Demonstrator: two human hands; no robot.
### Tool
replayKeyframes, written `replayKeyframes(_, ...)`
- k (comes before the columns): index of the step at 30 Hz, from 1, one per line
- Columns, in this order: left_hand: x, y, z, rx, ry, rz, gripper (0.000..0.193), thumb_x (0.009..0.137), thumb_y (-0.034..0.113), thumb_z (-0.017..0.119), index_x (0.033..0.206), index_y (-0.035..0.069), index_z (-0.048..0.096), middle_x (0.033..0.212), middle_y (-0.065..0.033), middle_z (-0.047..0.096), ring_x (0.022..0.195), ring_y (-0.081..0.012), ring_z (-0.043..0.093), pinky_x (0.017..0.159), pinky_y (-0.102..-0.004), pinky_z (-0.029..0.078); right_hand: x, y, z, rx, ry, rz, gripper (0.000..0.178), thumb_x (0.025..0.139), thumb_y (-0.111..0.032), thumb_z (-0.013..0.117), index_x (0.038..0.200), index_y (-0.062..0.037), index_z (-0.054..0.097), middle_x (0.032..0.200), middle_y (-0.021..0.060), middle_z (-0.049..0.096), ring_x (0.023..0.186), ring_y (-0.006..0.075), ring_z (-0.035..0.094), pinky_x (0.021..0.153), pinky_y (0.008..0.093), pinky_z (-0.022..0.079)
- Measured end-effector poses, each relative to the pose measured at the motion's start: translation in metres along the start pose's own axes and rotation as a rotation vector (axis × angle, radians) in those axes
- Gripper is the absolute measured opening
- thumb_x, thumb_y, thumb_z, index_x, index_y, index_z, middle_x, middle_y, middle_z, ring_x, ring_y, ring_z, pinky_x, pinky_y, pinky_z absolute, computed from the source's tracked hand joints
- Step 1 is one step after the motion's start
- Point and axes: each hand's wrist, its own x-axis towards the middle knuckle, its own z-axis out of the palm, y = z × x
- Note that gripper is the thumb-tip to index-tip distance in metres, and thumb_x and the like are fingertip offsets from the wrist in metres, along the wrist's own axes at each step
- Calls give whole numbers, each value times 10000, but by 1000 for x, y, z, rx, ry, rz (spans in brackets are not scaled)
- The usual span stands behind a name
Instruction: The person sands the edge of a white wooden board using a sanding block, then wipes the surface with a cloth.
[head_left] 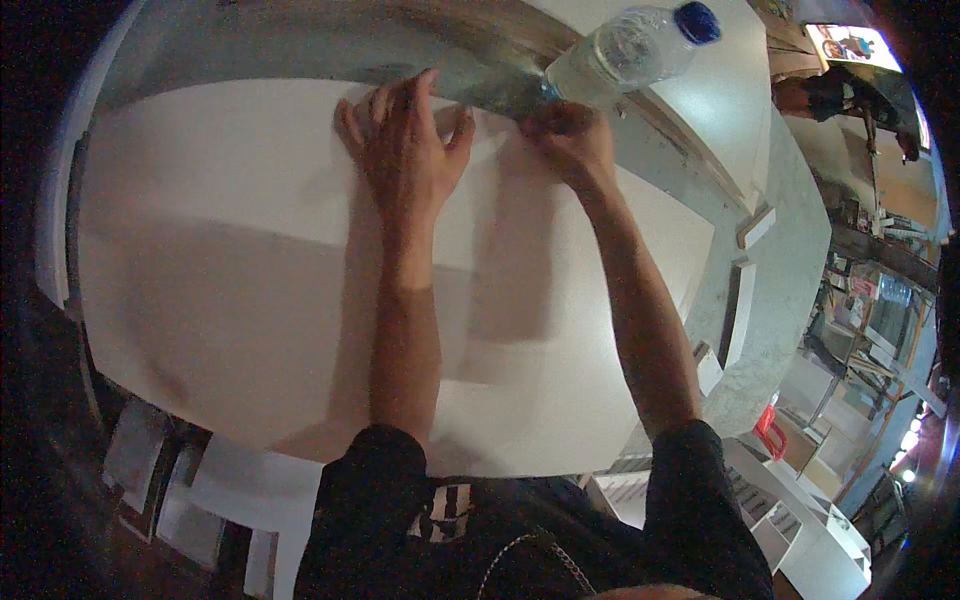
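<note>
A large pale flat board (240,310) lies across the bench in front of me. Over its far edge my left hand (405,145) is spread, fingers apart, with nothing held in it. To its right my right hand (575,140) is closed at the same far edge, the fingers pressed together. What it pinches, if anything, is hidden by the fingers. Just beyond that hand a clear plastic bottle (625,58) with a blue cap leans toward the right in the picture, and its lower end comes close to my knuckles.
Several narrow white strips (740,312) lie on the grey bench top (790,290) right of the board. Another pale panel (715,110) is at the far right. White boards (250,480) stand below the near left edge. Far right, a person (850,100) is in the background.
</note>
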Motion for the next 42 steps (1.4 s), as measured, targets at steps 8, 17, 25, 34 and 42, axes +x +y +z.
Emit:
replayKeyframes(8,-2,1,-7,-7,-13,-39,518,792,350,720,1230,136,544,1109,-49,644,1186,-261,506,1096,-632,220,-13,20,-20,45,-16,-24,228,788,-223,765,875,-17,722,797,49,709,701,114,618,663,284,495)
replayKeyframes(17,-2,-5,-7,-38,18,-34,503,801,381,718,1203,125,557,1102,-47,641,1138,-283,534,1064,-615,252,-11,4,0,23,50,52,234,786,-209,769,941,-38,735,823,72,716,728,123,624,670,293,494)
replayKeyframes(25,0,-7,-8,-28,18,-42,529,812,415,711,1213,107,555,1133,-72,626,1130,-309,534,1058,-606,259,-12,10,-7,-130,76,69,350,744,-418,788,862,-92,736,807,97,724,730,231,681,708,370,510)
replayKeyframes(34,-2,1,-4,-67,58,-79,506,759,298,736,1185,111,535,1027,-49,638,1130,-269,519,1116,-596,210,-14,14,-18,-52,47,66,288,772,-330,774,870,-63,731,779,82,713,720,177,655,699,325,502)
replayKeyframes(42,0,-3,-1,-69,30,-104,488,797,333,706,1208,127,542,992,-13,635,1105,-247,530,1112,-588,211,-24,7,-4,365,136,-38,299,778,-301,765,960,-66,741,832,92,733,798,193,684,769,328,521)
